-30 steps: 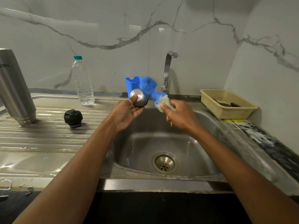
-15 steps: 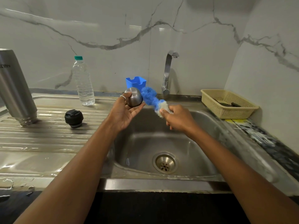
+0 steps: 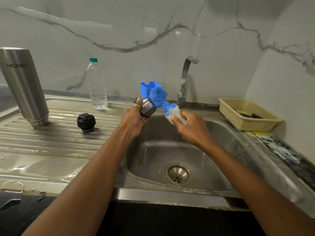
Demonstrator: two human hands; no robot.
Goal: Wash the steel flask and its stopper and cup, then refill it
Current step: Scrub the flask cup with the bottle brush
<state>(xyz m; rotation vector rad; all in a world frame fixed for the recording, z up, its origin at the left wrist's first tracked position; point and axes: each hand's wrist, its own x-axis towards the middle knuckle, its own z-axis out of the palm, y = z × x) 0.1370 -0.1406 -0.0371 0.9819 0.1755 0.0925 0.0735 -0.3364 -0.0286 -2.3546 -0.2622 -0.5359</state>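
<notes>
My left hand point(image 3: 134, 118) grips the small steel cup point(image 3: 148, 109) above the sink's back-left corner, its mouth turned toward the right. My right hand point(image 3: 190, 128) holds a blue and white bottle brush point(image 3: 162, 103) by its pale lower end, and the fluffy blue head touches the cup's rim. The steel flask point(image 3: 23, 86) stands upside down on the wet drainboard at the far left. Its black stopper point(image 3: 86, 122) sits on the drainboard between the flask and the sink.
A clear water bottle point(image 3: 96, 86) with a green cap stands at the back of the drainboard point(image 3: 51, 142). A blue holder point(image 3: 146, 88) and the tap point(image 3: 185, 79) rise behind the sink point(image 3: 170, 150). A beige basket point(image 3: 247, 114) sits on the right.
My left hand turned the cup from showing its round base to lying on its side. The brush head moved up to the cup's rim.
</notes>
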